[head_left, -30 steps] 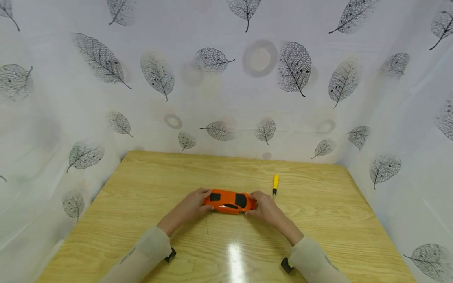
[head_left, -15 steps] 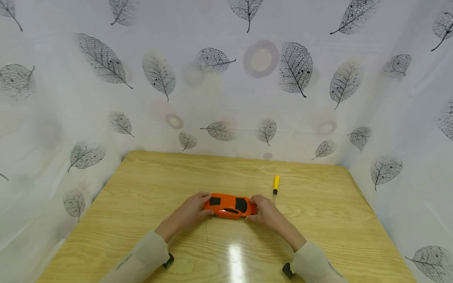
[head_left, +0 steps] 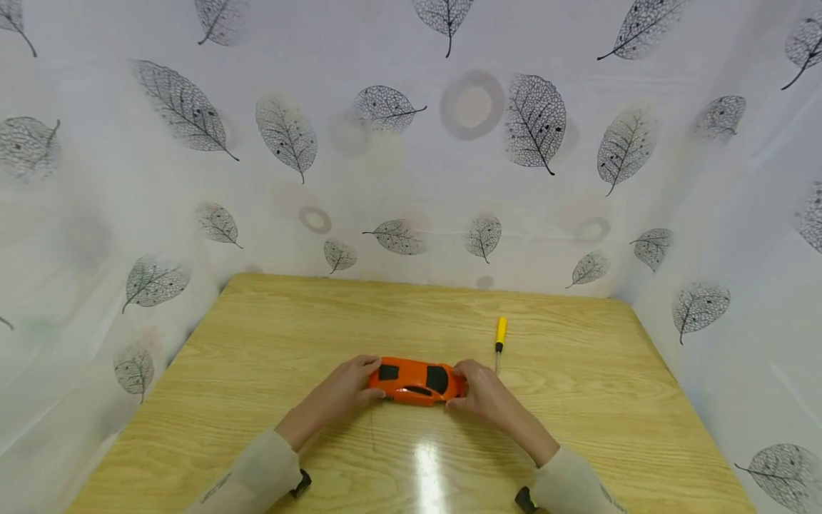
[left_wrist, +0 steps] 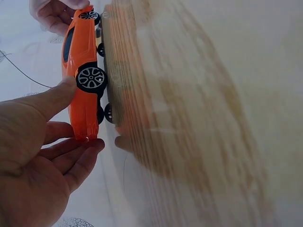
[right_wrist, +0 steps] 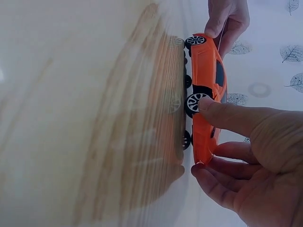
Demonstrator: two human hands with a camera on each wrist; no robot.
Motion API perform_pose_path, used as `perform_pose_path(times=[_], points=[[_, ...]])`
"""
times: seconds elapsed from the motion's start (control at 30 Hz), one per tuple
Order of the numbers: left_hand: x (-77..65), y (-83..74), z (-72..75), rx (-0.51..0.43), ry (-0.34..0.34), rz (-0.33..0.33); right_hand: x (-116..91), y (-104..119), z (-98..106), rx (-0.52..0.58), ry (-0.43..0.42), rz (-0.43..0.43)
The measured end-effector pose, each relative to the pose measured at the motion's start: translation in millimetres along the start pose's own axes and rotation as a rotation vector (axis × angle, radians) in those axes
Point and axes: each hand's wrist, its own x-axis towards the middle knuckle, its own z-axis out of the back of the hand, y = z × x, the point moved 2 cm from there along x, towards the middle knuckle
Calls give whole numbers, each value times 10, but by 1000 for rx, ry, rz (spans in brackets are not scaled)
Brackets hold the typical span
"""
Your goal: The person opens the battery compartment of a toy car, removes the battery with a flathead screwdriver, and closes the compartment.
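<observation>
An orange toy car [head_left: 416,380] with black windows is held lengthwise between both hands, low over the wooden table. My left hand [head_left: 347,389] grips its left end, thumb on the near side by a wheel [left_wrist: 91,77] and fingers around the end. The right end is gripped by my right hand [head_left: 484,392], whose thumb presses at a silver-spoked wheel [right_wrist: 198,103]. Both wrist views show a narrow gap between the car body and the tabletop, with the car's reflection below. Whether every wheel is off the table I cannot tell.
A screwdriver [head_left: 501,335] with a yellow handle lies behind my right hand. The wooden table [head_left: 295,307] meets leaf-patterned white sheeting [head_left: 398,171] at the back and sides. A thin dark line [head_left: 372,432] runs on the table near my left hand.
Both hands have drawn the toy car a little toward me, keeping their grip on its two ends. The screwdriver stays where it was.
</observation>
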Motion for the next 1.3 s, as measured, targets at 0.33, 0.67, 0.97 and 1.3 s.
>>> perform_pose_path(times=[0.33, 0.67, 0.97, 1.3], points=[[-76, -32, -10, 1, 13, -8, -70, 40, 5, -1, -8, 24], [-123, -60, 2, 9, -1, -24, -95, 67, 9, 1, -15, 6], [-137, -48, -7, -26, 12, -10, -95, 68, 5, 24, -27, 12], [-126, -34, -5, -41, 0, -9, -113, 38, -18, 36, -41, 20]])
